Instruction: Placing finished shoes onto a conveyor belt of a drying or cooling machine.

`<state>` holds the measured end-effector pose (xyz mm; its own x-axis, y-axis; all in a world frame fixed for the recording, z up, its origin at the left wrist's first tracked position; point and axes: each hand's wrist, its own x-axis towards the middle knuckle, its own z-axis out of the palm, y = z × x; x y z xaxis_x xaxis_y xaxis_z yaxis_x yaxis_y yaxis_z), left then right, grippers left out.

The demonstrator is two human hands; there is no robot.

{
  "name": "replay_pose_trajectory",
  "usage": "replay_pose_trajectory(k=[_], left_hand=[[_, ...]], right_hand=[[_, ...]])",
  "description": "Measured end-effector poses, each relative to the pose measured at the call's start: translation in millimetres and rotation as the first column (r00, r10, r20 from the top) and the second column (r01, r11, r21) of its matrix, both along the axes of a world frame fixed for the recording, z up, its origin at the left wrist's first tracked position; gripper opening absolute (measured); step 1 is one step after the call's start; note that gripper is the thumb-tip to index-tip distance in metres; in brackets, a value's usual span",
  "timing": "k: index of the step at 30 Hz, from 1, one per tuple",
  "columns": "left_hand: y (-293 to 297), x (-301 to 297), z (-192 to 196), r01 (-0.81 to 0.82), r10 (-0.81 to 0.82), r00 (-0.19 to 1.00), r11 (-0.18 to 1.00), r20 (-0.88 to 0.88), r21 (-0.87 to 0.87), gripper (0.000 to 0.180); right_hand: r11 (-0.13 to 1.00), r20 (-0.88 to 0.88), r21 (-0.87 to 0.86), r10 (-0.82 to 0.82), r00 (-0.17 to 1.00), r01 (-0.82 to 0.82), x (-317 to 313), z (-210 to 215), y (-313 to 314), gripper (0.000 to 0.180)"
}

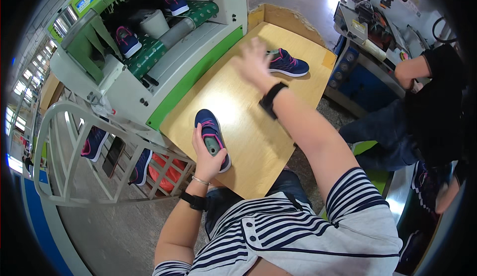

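My left hand (209,160) is closed around the heel end of a navy sneaker (205,120) with pink laces and a white sole. A grey-green shoe last (213,146) fills its opening. This sneaker is at the near left of a light wooden tabletop (258,146), toe pointing away from me. At the far side, my right hand (253,63) is blurred by motion, its fingers spread and nothing visible in them. Just right of that hand, a matching sneaker (292,66) stands on the wood, toe to the right, with a last inside too.
Left of the tabletop, a white-and-green machine (198,52) has a green conveyor belt (146,57) carrying two similar sneakers. A metal rack (64,151) at the left holds more shoes and a red bag (166,174). To the right, a person in black (432,107) is beside another machine (355,42).
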<state>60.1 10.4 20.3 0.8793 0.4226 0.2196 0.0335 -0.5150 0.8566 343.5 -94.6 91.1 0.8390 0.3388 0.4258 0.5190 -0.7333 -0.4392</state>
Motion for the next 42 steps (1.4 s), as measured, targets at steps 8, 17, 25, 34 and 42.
replay_pose_trajectory(k=[8, 17, 25, 34, 42], left_hand=[[13.7, 19.5, -2.0, 0.057, -0.057, 0.998, 0.998, -0.025, -0.010, 0.097], [3.7, 40.0, -19.9, -0.087, 0.087, 0.990, 0.996, 0.114, -0.001, 0.092], [32.2, 11.4, -5.4, -0.272, 0.313, 0.935, 0.935, 0.166, -0.230, 0.083], [42.1, 10.0, -21.5, -0.322, 0.306, 0.936, 0.944, 0.176, 0.072, 0.082], [36.1, 5.5, -19.2, -0.340, 0.326, 0.932, 0.937, 0.157, 0.075, 0.084]], right_hand=[[0.977, -0.346, 0.010, -0.194, 0.918, 0.211, 138.8, -69.8, -89.1, 0.064], [0.793, -0.298, 0.550, 0.480, 0.825, -0.263, 21.9, -69.1, -21.5, 0.033], [0.635, -0.371, 0.615, 0.756, 0.540, -0.467, -53.3, -57.4, 6.9, 0.023], [0.766, -0.064, 0.356, 0.591, 0.804, -0.535, -175.6, -54.1, 40.9, 0.012], [0.810, -0.130, 0.364, 0.532, 0.836, -0.459, -168.4, -57.7, 25.8, 0.014]])
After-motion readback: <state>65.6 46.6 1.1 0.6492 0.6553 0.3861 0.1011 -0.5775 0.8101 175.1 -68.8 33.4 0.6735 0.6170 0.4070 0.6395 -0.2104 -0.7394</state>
